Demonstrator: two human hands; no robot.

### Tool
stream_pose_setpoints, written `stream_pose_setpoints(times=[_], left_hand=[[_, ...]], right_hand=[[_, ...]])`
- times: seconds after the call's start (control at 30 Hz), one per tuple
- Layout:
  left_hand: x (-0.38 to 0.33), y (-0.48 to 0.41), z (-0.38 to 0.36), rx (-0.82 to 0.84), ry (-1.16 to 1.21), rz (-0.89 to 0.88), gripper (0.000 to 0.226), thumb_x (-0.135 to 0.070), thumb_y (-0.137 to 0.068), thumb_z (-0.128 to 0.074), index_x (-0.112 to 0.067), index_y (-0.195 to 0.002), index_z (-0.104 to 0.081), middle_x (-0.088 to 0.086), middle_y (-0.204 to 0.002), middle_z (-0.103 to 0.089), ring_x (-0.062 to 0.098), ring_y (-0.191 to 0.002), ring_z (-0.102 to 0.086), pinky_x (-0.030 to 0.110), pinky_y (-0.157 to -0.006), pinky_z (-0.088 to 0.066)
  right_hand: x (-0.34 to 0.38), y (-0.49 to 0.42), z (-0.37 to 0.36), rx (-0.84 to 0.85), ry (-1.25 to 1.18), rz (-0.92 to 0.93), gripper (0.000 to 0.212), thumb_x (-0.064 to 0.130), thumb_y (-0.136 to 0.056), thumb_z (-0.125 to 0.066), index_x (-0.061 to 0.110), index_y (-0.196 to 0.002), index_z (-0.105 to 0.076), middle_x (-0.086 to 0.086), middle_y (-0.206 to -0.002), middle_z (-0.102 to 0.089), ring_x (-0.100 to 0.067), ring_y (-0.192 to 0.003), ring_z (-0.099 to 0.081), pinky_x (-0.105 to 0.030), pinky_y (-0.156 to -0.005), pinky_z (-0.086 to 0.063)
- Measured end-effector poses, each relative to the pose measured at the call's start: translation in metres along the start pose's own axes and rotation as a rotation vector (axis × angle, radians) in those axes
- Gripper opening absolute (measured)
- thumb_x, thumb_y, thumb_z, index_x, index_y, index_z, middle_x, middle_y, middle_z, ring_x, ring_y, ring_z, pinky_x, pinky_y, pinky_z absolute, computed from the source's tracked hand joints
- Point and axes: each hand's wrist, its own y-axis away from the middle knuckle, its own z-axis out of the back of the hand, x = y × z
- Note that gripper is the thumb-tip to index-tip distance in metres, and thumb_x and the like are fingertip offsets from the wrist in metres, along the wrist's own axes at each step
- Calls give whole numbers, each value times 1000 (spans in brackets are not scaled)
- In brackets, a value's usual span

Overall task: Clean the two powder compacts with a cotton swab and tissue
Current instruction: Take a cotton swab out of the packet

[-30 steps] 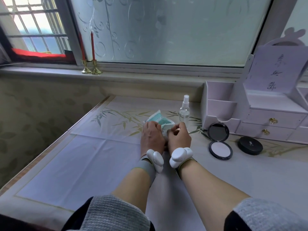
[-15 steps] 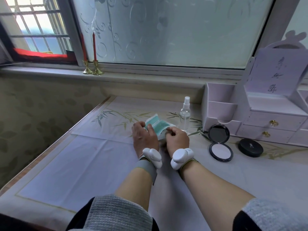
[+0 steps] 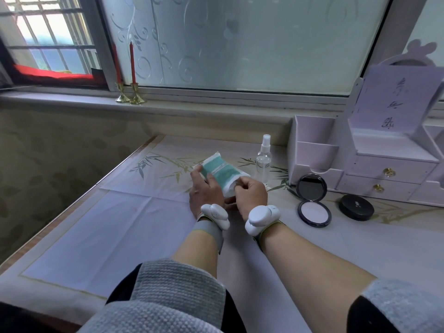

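Shifted to the tissue pack's (image 3: 221,171) near end, the right hand (image 3: 251,192) pinches there while the left hand (image 3: 203,191) grips the pack; the open compact (image 3: 313,210) and closed compact (image 3: 356,207), right of centre, sit untouched.

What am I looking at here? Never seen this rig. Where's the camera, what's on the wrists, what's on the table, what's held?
No robot: these are a person's two bare hands, filmed by one wide-angle camera worn on the head, looking forward and down. The white pods strapped to both wrists are devices whose purpose the picture doesn't show. The left hand holds a green-and-white tissue pack; the right hand pinches its near end. On the table, to the right: a clear spray bottle, an open compact with its mirror up, a closed black compact, and a white drawer organizer. No cotton swab is visible.
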Motion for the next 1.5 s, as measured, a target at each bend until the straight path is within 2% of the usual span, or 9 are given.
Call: stream_pose_setpoints(times=[0.03, 0.1, 0.3, 0.53, 0.63, 0.77, 0.97, 1.2, 1.5], left_hand=[[1, 1, 1, 5, 16, -22, 32, -24, -104, -42, -24, -135, -50, 11, -119, -69, 35, -106, -62, 33, -80, -43], [3, 1, 2, 24, 16, -37, 30, -22, -104, -42, -23, -131, -53, 10, -121, -69, 35, -108, -62, 31, -79, -41], [6, 0, -3, 92, -61, -70, 32, -26, -105, -39, -23, -132, -55, 8, -122, -68, 32, -111, -61, 27, -80, -37], [7, -3, -7, 129, -77, -125, 31, -23, -106, -41, -18, -130, -60, 8, -128, -67, 31, -116, -60, 27, -82, -38], [8, -2, -7, 134, -64, -134, 31, -22, -105, -42, -17, -130, -60, 8, -127, -67, 31, -116, -60, 24, -81, -36], [7, -3, -5, 116, -45, -125, 31, -21, -105, -43, -17, -130, -61, 10, -125, -68, 32, -115, -60, 26, -82, -37], [7, -2, -5, 134, -50, -139, 31, -22, -106, -41, -19, -130, -61, 7, -122, -70, 30, -112, -62, 23, -80, -38], [8, -3, -2, 98, -22, -124, 26, -22, -104, -45, -22, -121, -65, 6, -113, -72, 29, -106, -63, 25, -79, -39], [6, -1, 6, 91, 52, -94, 25, -16, -102, -48, -23, -110, -71, -4, -95, -67, 22, -92, -63, 25, -78, -44]], right_hand=[[1, 2, 3, 20, 20, 6, 25, 9, -88, -52, 17, -65, -58, 10, -56, -53, -2, -46, -52, -18, -53, -45], [-2, 2, 5, 34, 63, 11, 22, 17, -88, -56, 8, -68, -57, 4, -54, -52, -4, -40, -47, -24, -50, -42], [-3, -1, 0, 42, 142, -33, 15, 32, -78, -52, 21, -69, -57, 0, -66, -63, -32, -67, -62, -44, -63, -58], [-1, -9, 2, 66, 95, -113, 11, 24, -79, -60, 20, -75, -69, 1, -72, -72, -21, -64, -65, -35, -70, -58], [-2, -13, 2, 13, 135, -115, 11, 21, -78, -60, 20, -71, -69, -1, -76, -73, -26, -73, -68, -36, -70, -58], [0, -15, -1, 28, 195, -81, 14, 24, -82, -59, 21, -84, -73, -3, -84, -73, -29, -80, -65, -30, -69, -54], [0, -18, -1, 58, 335, -73, 19, 15, -84, -51, 17, -67, -59, -6, -78, -68, -27, -71, -56, -26, -62, -42], [-3, -15, -4, -6, 369, -29, 14, 27, -87, -50, 20, -82, -61, -2, -87, -68, -31, -82, -59, -29, -66, -41], [-6, -3, 10, -39, 280, 68, 17, 31, -86, -55, 19, -74, -57, 4, -71, -64, -25, -74, -58, -28, -61, -38]])
